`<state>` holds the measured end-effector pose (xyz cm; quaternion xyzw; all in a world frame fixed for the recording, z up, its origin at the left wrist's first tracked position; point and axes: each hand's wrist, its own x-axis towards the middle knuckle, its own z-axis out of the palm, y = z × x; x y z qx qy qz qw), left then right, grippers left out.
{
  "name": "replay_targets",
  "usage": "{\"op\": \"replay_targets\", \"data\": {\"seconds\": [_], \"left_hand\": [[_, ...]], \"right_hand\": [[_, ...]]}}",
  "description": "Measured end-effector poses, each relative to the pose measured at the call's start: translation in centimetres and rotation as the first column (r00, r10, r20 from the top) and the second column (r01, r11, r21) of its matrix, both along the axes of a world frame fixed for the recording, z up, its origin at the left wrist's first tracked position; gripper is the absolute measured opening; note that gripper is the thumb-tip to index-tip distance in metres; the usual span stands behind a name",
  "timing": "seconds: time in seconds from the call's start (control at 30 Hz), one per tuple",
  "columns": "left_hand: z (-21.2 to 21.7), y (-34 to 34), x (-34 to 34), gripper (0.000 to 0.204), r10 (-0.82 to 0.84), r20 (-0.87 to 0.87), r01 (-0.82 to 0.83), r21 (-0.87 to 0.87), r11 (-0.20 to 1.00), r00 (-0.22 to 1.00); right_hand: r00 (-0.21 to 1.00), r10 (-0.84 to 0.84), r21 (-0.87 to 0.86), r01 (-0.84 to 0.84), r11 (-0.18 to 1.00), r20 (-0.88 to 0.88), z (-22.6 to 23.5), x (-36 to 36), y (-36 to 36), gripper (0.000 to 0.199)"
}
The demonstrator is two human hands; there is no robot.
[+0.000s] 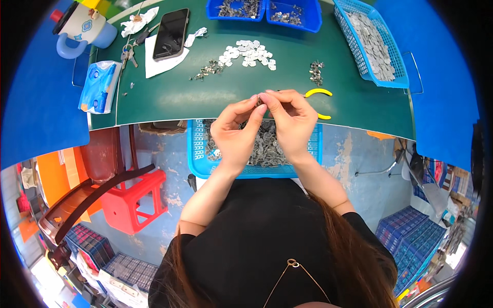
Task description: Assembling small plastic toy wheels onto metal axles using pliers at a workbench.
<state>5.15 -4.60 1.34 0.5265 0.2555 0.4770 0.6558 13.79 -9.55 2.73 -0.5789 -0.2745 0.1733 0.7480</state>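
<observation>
My left hand (237, 131) and my right hand (291, 123) meet above the table's near edge. Their fingertips pinch a small dark metal part (260, 102), mostly hidden by the fingers. Yellow-handled pliers (319, 93) lie beside my right hand, which covers their jaws. Below my hands, a blue plastic basket (197, 163) holds many grey metal pieces (268, 146). Beyond my fingers on the green table (169, 100) are a pile of flat whitish pieces (249, 53), a small heap of metal bits (209, 69) and another such heap (316, 73) to the right.
Two blue bins (292, 20) of small metal parts stand at the back. A light-blue basket (380, 79) of flat grey pieces is at right. A phone (171, 34), keys (128, 54), a tissue pack (99, 86) and a mug (84, 28) sit left. A red stool (134, 203) stands on the floor.
</observation>
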Motion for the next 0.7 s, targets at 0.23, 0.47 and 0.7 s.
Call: {"op": "replay_targets", "data": {"seconds": [0.23,0.47,0.7], "left_hand": [[0.5,0.7,-0.2,0.021,-0.038,0.088,0.049,-0.133,0.990,0.995],[0.7,0.5,-0.3,0.021,-0.069,0.055,0.078,-0.189,0.979,0.996],[0.9,1.0,-0.5,0.017,-0.134,0.115,0.156,-0.216,0.964,0.984]], "right_hand": [[0.898,-0.058,-0.075,0.101,0.992,0.437,0.1,-0.3,-0.6,0.015],[0.995,0.070,-0.030,-0.068,0.997,0.070,0.1,0.5,-0.4,0.014],[0.970,0.126,-0.080,-0.111,0.991,0.210,0.3,1.1,-1.1,0.016]]}}
